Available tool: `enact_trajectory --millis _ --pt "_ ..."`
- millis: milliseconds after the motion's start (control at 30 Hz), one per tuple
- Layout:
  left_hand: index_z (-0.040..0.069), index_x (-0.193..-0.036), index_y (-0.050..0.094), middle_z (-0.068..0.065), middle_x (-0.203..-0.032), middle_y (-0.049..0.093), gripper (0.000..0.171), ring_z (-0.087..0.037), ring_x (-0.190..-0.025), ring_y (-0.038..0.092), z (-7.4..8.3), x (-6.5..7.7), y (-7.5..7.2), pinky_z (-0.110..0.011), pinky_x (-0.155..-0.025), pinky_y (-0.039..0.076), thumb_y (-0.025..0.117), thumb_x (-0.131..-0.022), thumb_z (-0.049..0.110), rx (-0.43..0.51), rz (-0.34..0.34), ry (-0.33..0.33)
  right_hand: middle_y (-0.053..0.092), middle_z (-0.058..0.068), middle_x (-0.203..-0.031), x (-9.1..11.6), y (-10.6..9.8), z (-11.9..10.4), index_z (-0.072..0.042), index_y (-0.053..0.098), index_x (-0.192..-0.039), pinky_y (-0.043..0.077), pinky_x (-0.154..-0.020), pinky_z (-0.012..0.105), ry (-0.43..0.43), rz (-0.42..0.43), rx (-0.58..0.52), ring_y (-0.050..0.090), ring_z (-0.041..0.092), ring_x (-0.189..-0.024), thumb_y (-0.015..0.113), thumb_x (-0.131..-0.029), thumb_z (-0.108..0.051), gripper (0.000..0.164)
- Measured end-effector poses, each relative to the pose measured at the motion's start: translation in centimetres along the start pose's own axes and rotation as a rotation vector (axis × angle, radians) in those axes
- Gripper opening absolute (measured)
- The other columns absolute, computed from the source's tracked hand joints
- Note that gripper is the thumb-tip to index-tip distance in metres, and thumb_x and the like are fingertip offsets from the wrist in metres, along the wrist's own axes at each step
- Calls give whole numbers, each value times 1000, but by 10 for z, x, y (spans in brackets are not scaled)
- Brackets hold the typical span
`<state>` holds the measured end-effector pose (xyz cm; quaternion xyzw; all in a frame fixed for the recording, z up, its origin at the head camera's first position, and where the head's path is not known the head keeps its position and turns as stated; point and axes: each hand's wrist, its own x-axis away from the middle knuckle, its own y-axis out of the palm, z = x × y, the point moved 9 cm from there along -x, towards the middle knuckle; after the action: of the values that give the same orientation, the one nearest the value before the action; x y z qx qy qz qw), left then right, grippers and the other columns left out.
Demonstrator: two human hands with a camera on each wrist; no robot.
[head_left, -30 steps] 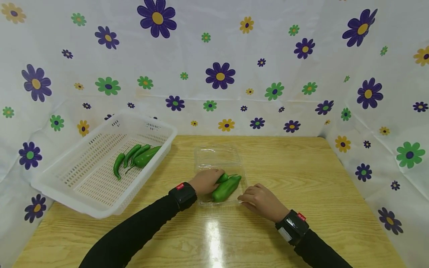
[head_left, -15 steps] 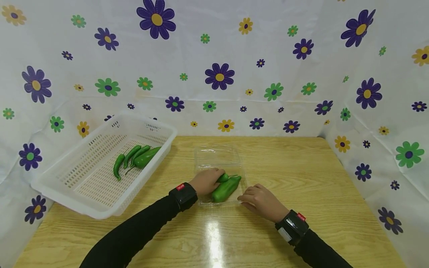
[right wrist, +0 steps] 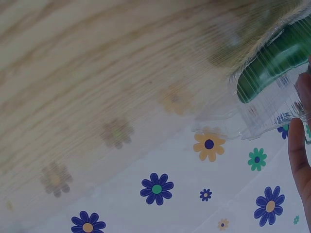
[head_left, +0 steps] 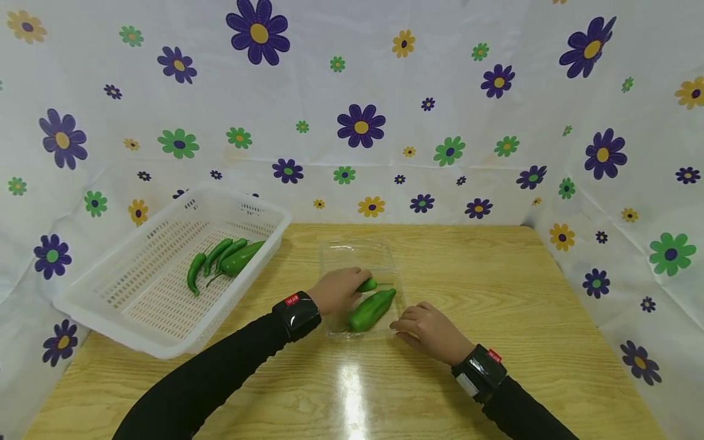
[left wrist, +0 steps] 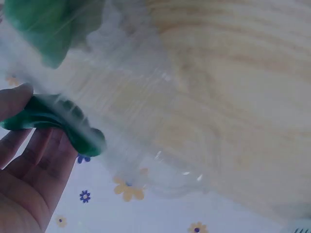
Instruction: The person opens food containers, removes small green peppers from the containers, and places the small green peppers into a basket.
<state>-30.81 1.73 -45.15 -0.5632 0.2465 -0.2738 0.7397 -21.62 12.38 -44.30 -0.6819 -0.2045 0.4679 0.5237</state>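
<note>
My left hand (head_left: 337,290) pinches a green chili pepper (head_left: 367,285) between thumb and fingers, over an opened clear plastic clamshell box (head_left: 357,256). The left wrist view shows that pepper (left wrist: 53,119) across the fingers, beside the see-through wall. Inside the box lies a larger green pepper (head_left: 373,310), slanting away to the right. At the near right corner, my right hand (head_left: 434,333) holds the box rim with its fingertips. In the right wrist view a pepper (right wrist: 277,60) shows through the plastic, next to the right fingers (right wrist: 297,150).
A white perforated basket (head_left: 126,244) stands on the left of the wooden table (head_left: 467,263). Several green peppers (head_left: 236,261) lie along its right side. A white cloth (head_left: 308,79) printed with flowers rises behind the table and at both sides.
My left hand has lifted and shifted slightly away from me with the small pepper, opening a gap to the larger pepper. My right hand stays at the box corner.
</note>
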Motion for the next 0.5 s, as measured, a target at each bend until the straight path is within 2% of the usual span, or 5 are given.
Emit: enact_trajectory --millis 300,500 --pt "10 -111 57 -5 -92 62 26 -17 -80 62 13 3 -31 -30 -66 51 67 -87 13 -80 9 50 71 -5 -85 0 1 2 -14 73 -96 50 -76 29 15 -14 -8 64 9 -80 78 -75 -16 21" --pt "10 -111 57 -5 -94 63 27 -17 -84 63 8 4 -55 -31 -70 53 66 -87 14 -104 9 23 70 -5 -84 0 0 2 -14 73 -96 50 -76 28 15 -13 -13 64 9 -80 78 -75 -15 21"
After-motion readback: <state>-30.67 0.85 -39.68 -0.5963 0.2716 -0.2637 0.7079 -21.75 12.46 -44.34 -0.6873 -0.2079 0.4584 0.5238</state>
